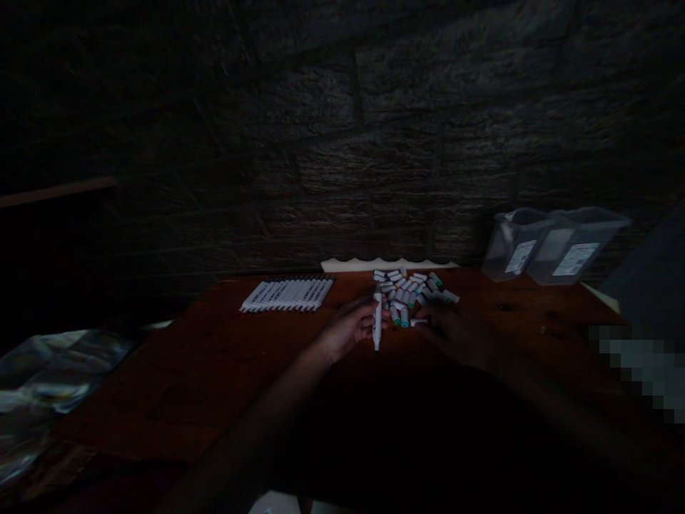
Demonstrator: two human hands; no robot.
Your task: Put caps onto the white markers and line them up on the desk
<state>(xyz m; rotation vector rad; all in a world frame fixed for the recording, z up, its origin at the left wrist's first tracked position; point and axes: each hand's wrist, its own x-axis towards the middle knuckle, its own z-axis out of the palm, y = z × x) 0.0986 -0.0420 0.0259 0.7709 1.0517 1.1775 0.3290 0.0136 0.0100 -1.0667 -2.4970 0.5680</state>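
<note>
My left hand (350, 328) is closed around a white marker (377, 321), which stands nearly upright in the view and lacks a cap at its lower end. To the right, my right hand (454, 332) has its fingers pinched on a small white marker cap (419, 322) low over the table. Just beyond both hands lies a loose heap of marker caps (411, 294), white with coloured ends, some green and blue. Left of the heap, several white markers (289, 294) lie side by side in a neat row. Shadow hides part of my right hand.
The brown wooden table (214, 371) meets a dark textured wall (369, 171). Two clear plastic bins (564, 246) with labels stand at the back right. A white scalloped strip (390, 265) runs along the wall behind the caps. Crumpled clear plastic (58, 371) lies at the left.
</note>
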